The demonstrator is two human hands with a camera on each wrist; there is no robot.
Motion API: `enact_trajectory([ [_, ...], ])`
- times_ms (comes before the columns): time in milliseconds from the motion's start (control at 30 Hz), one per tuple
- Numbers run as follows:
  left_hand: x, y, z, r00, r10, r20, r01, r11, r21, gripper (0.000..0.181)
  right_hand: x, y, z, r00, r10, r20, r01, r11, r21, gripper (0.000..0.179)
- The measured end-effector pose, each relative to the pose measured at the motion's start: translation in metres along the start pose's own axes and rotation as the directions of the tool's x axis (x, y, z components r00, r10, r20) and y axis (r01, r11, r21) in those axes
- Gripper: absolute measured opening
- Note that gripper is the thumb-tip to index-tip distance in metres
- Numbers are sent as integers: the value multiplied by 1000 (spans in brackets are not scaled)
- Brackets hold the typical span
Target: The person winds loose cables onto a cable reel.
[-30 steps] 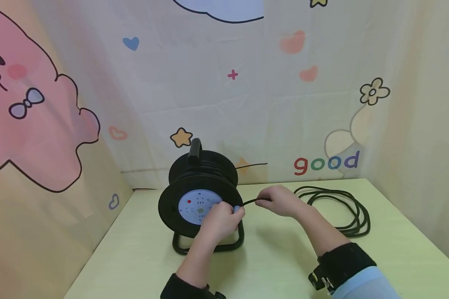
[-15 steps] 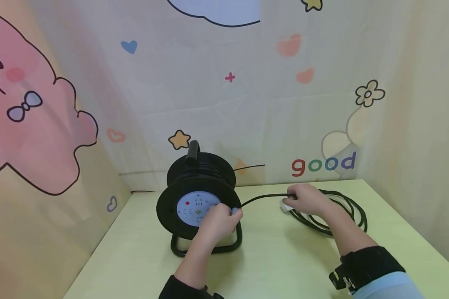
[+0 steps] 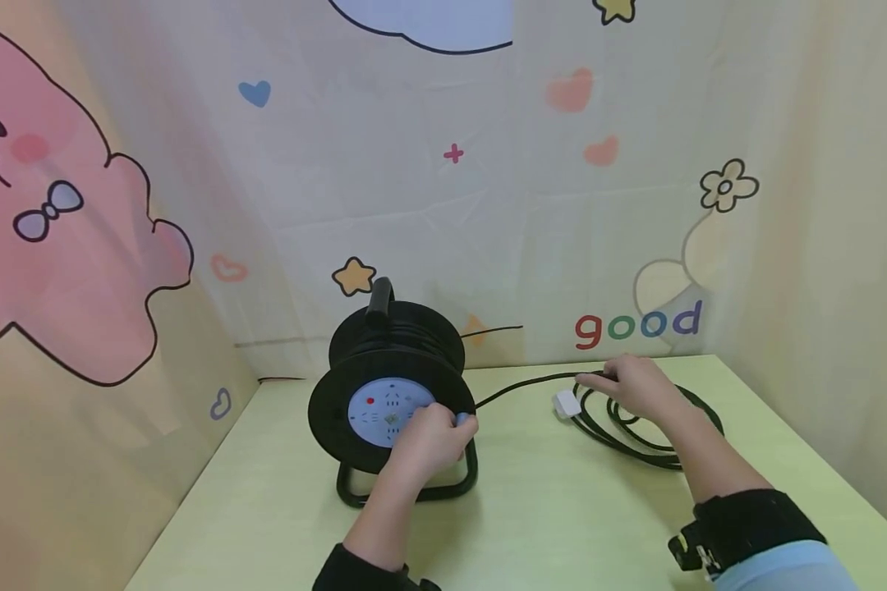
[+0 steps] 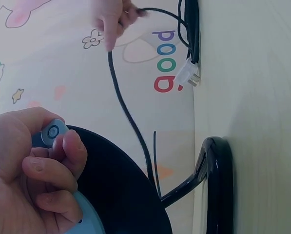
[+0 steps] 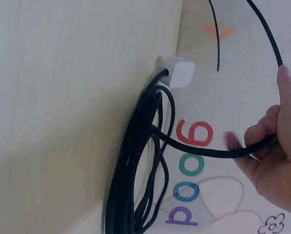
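Note:
A black cable reel point(image 3: 330, 419) with a pale blue socket panel point(image 3: 373, 414) stands upright on the table, left of centre in the head view. My left hand point(image 3: 430, 437) grips the blue knob point(image 4: 52, 132) on the reel's front face, fingers curled in the left wrist view. From the reel's right side a black cable point(image 3: 521, 383) runs up to my right hand point(image 3: 638, 387). Its index finger points along the cable, while the other fingers curl round it in the right wrist view. Beyond that hand the cable drops into a loose coil point(image 5: 130, 165), with a white plug point(image 3: 566, 404) at its left edge.
The reel has a carrying handle point(image 3: 380, 302) on top and a black tubular stand point(image 3: 443, 492) underneath. The pale green table point(image 3: 532, 509) meets a printed curtain point(image 3: 384, 148) behind. A short thin dark line point(image 3: 494, 330) shows against the curtain right of the reel.
My right hand has moved right, over the coil, and the stretch of cable between it and the reel has grown longer. The white plug has come into sight. My left hand stays on the knob.

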State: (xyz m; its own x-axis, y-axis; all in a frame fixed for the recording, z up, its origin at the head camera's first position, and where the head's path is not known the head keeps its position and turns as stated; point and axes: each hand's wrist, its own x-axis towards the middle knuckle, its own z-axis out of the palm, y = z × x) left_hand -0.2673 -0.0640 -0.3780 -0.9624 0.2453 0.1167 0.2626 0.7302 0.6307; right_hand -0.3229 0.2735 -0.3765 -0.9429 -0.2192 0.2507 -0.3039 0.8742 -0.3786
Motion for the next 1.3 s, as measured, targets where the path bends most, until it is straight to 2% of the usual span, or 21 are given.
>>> enact_trajectory([
  [133,0,1,0,1000,2,5,-2,1000,4,50,-4,9,-13,996,-32,-79,33,999,14,49],
  [233,0,1,-1,1000,-1,12,2,1000,-6,50,-6,11,-19,992,-66,-112,64,998,-18,43],
  [367,0,0,-1,1000,-5,10,5,1000,-12,50,-6,10,-22,990,-86,-109,81,996,-44,41],
  [600,0,-1,1,1000,-1,4,1,1000,8,50,-7,6,-20,992,-71,-100,68,997,-29,39],
  [833,-1,-3,-1,999,-18,28,17,999,39,50,-7,-4,-19,994,-79,-80,76,997,-29,41],
  [1100,-1,-10,1,998,-29,61,17,982,186,46,0,-19,-12,993,-117,-18,117,993,17,29],
  [1300,-5,-18,3,992,-76,101,49,969,243,34,2,-34,-6,985,-170,1,170,985,35,19],
])
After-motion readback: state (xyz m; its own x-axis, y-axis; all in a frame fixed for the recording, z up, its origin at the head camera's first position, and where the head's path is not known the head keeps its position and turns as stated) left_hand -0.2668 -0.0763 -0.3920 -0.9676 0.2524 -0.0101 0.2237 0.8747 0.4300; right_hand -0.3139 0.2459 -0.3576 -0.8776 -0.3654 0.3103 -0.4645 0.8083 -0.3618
